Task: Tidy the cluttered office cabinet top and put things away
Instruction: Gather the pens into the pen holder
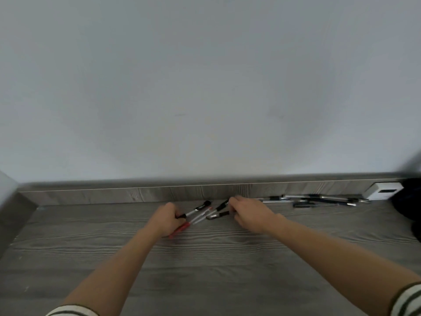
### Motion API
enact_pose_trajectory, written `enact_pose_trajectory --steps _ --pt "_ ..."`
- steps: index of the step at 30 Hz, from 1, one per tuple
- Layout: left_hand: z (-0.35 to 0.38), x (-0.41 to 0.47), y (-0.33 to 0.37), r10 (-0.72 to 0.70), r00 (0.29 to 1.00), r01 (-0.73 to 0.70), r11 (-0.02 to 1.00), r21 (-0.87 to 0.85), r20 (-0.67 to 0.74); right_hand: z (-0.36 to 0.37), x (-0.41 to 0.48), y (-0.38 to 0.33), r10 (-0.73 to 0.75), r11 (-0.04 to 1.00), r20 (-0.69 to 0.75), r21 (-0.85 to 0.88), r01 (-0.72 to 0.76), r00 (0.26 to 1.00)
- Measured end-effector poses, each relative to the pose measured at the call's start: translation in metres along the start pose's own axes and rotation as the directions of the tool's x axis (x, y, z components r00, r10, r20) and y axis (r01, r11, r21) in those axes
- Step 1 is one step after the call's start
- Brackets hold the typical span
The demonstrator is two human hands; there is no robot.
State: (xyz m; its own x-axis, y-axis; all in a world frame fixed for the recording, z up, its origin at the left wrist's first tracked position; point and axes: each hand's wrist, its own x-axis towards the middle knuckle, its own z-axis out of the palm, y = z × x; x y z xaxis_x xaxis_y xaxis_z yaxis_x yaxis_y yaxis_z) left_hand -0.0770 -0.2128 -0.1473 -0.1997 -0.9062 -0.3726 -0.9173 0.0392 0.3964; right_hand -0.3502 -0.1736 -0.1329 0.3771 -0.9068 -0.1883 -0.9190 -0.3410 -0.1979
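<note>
Left hand [167,218] gripped fanned pens [198,212] low over the cabinet top [205,258], near its back ledge. Right hand [248,214] pinched black pens [222,205] just beside them. Judgement: lay these parallel into the left fist, square the ends, then collect the loose pens [319,200] at right.

Both bare forearms reach forward out of striped sleeves [407,299] and converge toward the middle. The left hand [167,218] is curled into a fist round a bundle of pens [198,214]. The right hand [250,215], knuckles up, bends its fingers down and pinches a black-capped pen [222,205]
</note>
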Motion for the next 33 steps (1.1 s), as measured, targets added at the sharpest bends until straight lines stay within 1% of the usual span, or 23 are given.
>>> enact_pose_trajectory --steps 3,4,6,8,13,17,19,21,24,26,28,30,33 --pt "-0.008 -0.001 -0.012 -0.014 1.0 0.013 0.996 0.089 0.011 -0.006 0.014 -0.009 -0.033 0.997 -0.068 -0.066 0.028 0.997" --pt "-0.01 -0.001 -0.012 -0.008 1.0 0.006 0.992 0.127 0.013 -0.006 0.018 -0.013 -0.049 0.995 -0.066 -0.085 0.044 0.997" --pt "-0.01 -0.002 -0.009 0.014 1.0 -0.015 0.986 0.167 0.005 -0.003 0.025 -0.017 -0.061 0.994 -0.014 -0.093 0.06 0.998" --pt "-0.005 -0.001 -0.001 0.059 0.998 -0.059 0.984 0.17 0.001 0.0 0.028 -0.016 -0.028 0.997 0.036 -0.077 0.031 0.999" --pt "0.005 0.004 0.014 0.124 0.991 -0.132 0.979 0.153 0.056 -0.002 0.014 0.001 0.012 0.994 0.076 -0.107 -0.004 0.997" --pt "0.016 0.008 0.027 0.13 0.989 -0.145 0.939 0.311 0.07 -0.001 -0.014 0.025 0.09 0.988 0.063 -0.132 -0.082 0.994" --pt "0.023 0.008 0.033 0.12 0.992 -0.128 0.92 0.37 0.043 -0.002 -0.03 0.034 0.145 0.985 0.044 -0.105 -0.14 0.988" --pt "0.029 0.007 0.037 0.103 0.995 -0.097 0.926 0.364 0.003 -0.006 -0.047 0.043 0.181 0.983 0.021 -0.035 -0.18 0.983" --pt "0.038 0.006 0.052 0.151 0.987 -0.13 0.948 0.289 -0.05 -0.012 -0.077 0.068 0.298 0.951 -0.002 0.083 -0.297 0.955" --pt "0.045 0.002 0.071 0.209 0.975 -0.184 0.951 0.247 -0.079 -0.016 -0.095 0.088 0.375 0.925 -0.027 0.079 -0.372 0.927" --pt "0.053 -0.003 0.094 0.252 0.963 -0.225 0.947 0.231 -0.094 -0.021 -0.11 0.11 0.423 0.905 -0.083 0.083 -0.416 0.903" --pt "0.062 -0.006 0.122 0.289 0.952 -0.254 0.931 0.261 -0.105 -0.026 -0.125 0.136 0.438 0.899 -0.152 0.096 -0.428 0.886" --pt "0.071 -0.006 0.156 0.363 0.923 -0.317 0.906 0.28 -0.129 -0.029 -0.135 0.167 0.43 0.901 -0.212 0.051 -0.43 0.877"
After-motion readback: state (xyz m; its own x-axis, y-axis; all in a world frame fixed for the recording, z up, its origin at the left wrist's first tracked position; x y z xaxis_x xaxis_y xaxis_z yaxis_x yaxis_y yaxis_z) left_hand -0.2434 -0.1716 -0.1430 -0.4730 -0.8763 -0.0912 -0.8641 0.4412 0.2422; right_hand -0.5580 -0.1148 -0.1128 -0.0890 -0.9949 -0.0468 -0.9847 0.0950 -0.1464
